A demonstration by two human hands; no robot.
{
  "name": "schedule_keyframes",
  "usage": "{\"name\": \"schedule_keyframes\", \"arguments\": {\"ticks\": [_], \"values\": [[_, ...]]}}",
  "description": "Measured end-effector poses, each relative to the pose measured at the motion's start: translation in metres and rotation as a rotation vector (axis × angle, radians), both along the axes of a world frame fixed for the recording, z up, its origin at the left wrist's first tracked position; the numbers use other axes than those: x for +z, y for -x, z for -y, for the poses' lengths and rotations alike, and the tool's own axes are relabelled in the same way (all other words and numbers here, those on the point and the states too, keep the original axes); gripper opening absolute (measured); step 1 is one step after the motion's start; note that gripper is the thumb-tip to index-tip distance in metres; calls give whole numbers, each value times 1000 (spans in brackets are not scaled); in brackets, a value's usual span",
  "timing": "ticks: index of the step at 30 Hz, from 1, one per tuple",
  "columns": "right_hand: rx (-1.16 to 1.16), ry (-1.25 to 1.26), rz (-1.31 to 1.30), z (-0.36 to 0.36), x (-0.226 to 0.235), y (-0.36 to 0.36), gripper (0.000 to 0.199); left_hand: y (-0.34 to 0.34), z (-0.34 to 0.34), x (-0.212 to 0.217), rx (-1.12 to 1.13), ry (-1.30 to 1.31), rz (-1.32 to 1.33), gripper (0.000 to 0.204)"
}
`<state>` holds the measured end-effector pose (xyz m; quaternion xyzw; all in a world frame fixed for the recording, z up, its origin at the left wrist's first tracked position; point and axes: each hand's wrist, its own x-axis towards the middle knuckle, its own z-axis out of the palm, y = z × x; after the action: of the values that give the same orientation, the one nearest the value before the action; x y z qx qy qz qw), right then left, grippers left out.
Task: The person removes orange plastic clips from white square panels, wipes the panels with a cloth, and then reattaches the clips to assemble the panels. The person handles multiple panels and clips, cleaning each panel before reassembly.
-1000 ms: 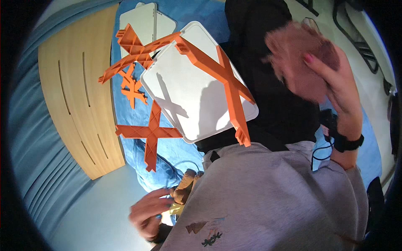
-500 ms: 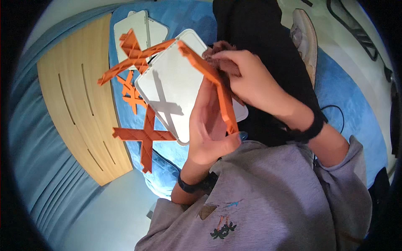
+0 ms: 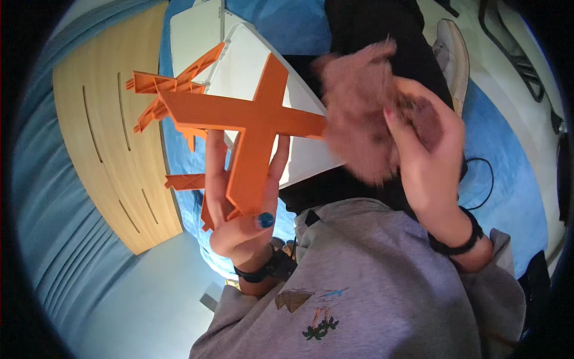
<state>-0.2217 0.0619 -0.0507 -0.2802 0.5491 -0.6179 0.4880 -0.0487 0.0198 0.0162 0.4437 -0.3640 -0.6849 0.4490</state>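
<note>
In my left hand (image 3: pixel 236 236) I hold an orange plastic cross-shaped piece (image 3: pixel 260 122), its flat smooth face turned up. The thumb presses on its lower arm and the other fingers reach behind it. My right hand (image 3: pixel 433 161) grips a fuzzy brown cloth (image 3: pixel 362 119), blurred by motion, which covers the tip of the cross's right arm. Whether cloth and cross touch I cannot tell. Beneath them a white rectangular panel (image 3: pixel 311 161) rests over my leg, partly hidden. Another orange cross (image 3: pixel 197 69) with a ribbed underside stands at the panel's left edge.
More orange pieces (image 3: pixel 186 182) show left of my left hand. White panels (image 3: pixel 191 36) lie on the blue bedding (image 3: pixel 502 161) at the upper left. A slotted wooden board (image 3: pixel 113 131) stands at the left. A black cable (image 3: pixel 490 185) and a shoe (image 3: pixel 451 60) are on the right.
The orange cross has turned from edge-on to flat-face-up and moved left with my left hand. My right hand and the cloth have shifted right, and more of the cloth shows.
</note>
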Motion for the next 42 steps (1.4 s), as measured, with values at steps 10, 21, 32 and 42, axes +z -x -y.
{"name": "schedule_keyframes", "arguments": {"ticks": [10,21,32,42], "values": [[319,-283,148,21,12,-57,31,-23,-18,-20,-386,48,266,105],[421,-231,798,40,56,15,25,-54,-24,2,-825,120,766,96],[248,-215,137,36,-19,21,34,-139,-41,42,-1277,47,704,85],[399,-331,10,28,-58,-33,42,-140,27,7,-1242,78,652,75]]}}
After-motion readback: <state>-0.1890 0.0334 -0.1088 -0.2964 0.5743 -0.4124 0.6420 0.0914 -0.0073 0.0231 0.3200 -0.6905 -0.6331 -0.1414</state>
